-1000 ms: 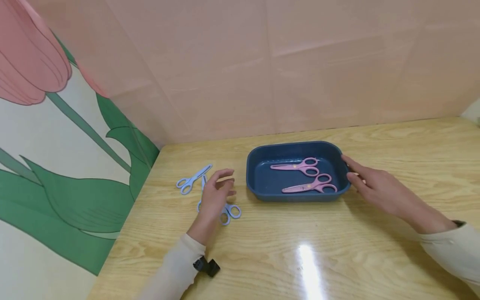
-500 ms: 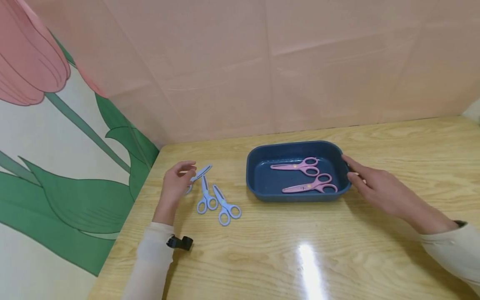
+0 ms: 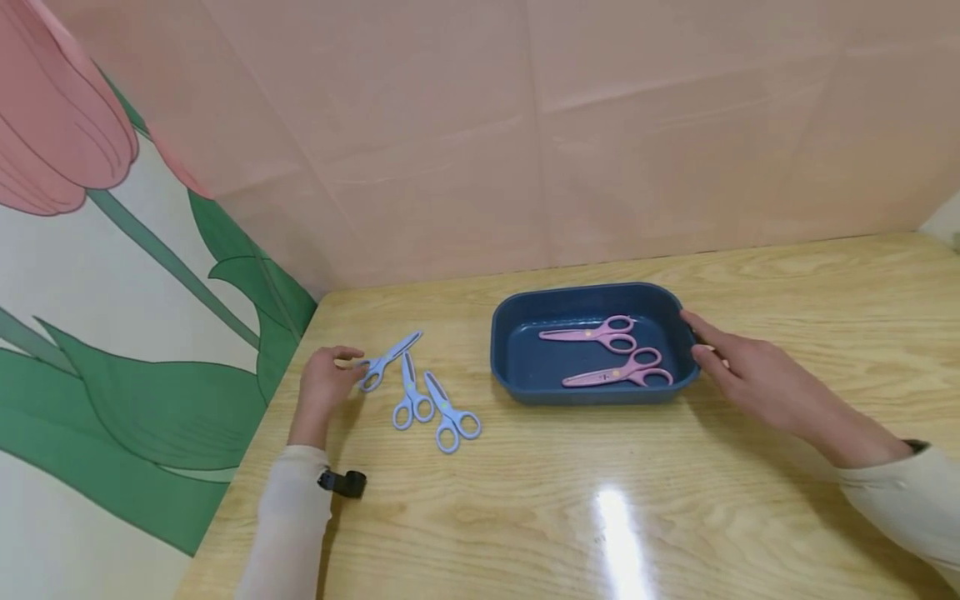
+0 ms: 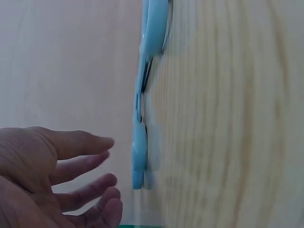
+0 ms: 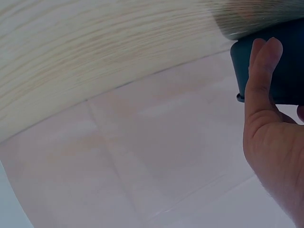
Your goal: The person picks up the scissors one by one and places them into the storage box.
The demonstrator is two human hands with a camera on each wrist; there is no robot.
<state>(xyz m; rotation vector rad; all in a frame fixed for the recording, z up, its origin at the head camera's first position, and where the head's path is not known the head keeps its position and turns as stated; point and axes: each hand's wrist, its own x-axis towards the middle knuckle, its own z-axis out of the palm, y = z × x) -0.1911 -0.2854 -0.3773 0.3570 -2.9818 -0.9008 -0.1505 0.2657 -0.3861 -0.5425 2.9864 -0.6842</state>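
Observation:
In the head view, my left hand [image 3: 327, 379] is beside the handle loops of the leftmost pair of blue scissors [image 3: 392, 360]. The left wrist view has the fingers loosely bent, with a gap between them and the light-blue scissors [image 4: 138, 147]. Two more pairs of blue scissors, the middle pair [image 3: 410, 392] and the right pair [image 3: 448, 410], lie close by. My right hand [image 3: 772, 392] holds the right end of a dark blue tray [image 3: 600, 397], its fingers along the outer wall. Inside lie an upper pair [image 3: 588, 333] and a lower pair [image 3: 618, 373] of pink scissors.
Everything stands on a wood-grain table [image 3: 540, 500]. A pink covering [image 3: 525, 142] rises behind its far edge, and a tulip-patterned surface [image 3: 135, 400] borders it on the left. A small black device [image 3: 342, 483] sits on the left sleeve.
My left hand has moved left, from over the middle and right blue scissors to the handles of the leftmost pair. My right hand, the tray and the pink scissors have kept their places.

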